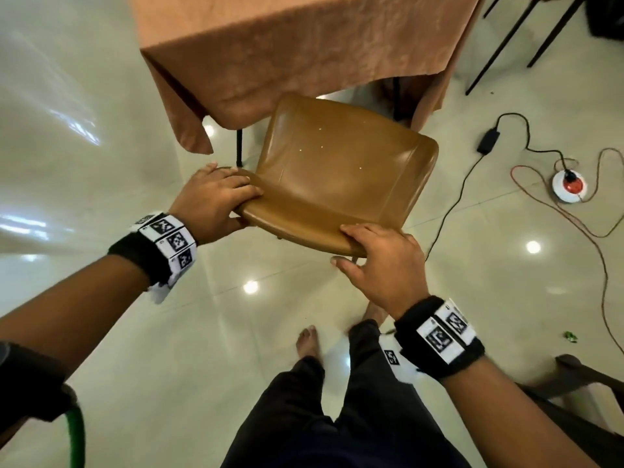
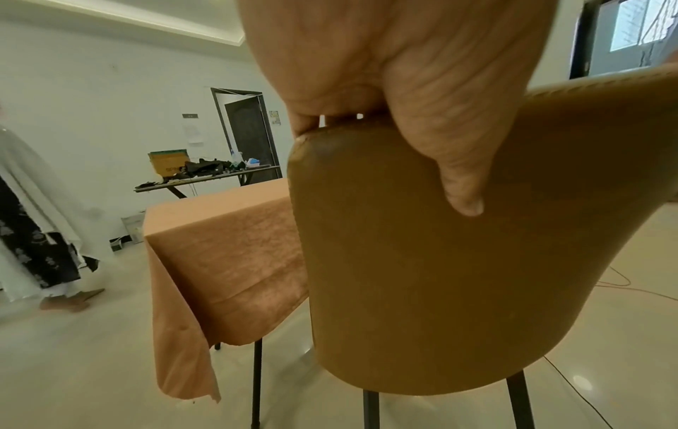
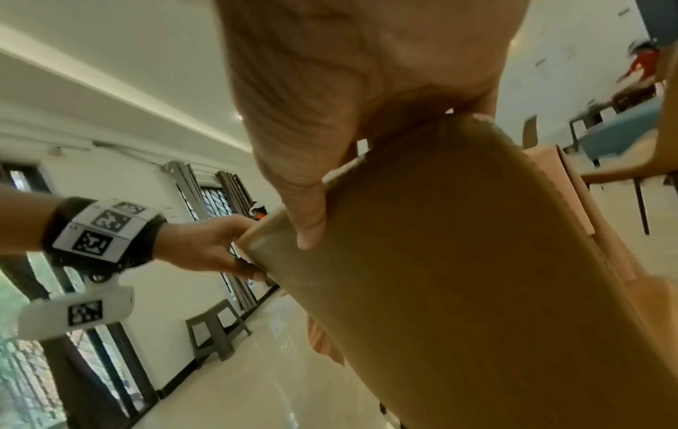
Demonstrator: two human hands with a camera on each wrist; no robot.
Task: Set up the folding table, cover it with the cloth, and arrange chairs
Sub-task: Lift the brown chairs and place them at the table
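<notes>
A tan leather chair (image 1: 341,170) stands in front of me, its seat reaching under the near edge of the folding table, which is draped in an orange cloth (image 1: 304,45). My left hand (image 1: 216,197) grips the left end of the backrest top, fingers over the front and thumb behind. My right hand (image 1: 381,261) holds the right end of the same edge. From the left wrist, the chair back (image 2: 440,275) fills the view with the thumb (image 2: 455,174) on it, beside the cloth (image 2: 227,249). The right wrist view shows the chair back (image 3: 458,275) close up.
A black power adapter (image 1: 488,141), cables and a round red-and-white socket (image 1: 570,185) lie on the tiled floor to the right. Another chair's dark legs (image 1: 520,38) stand at the far right. A grey stool (image 3: 216,331) and a person in a white robe (image 2: 40,226) are nearby.
</notes>
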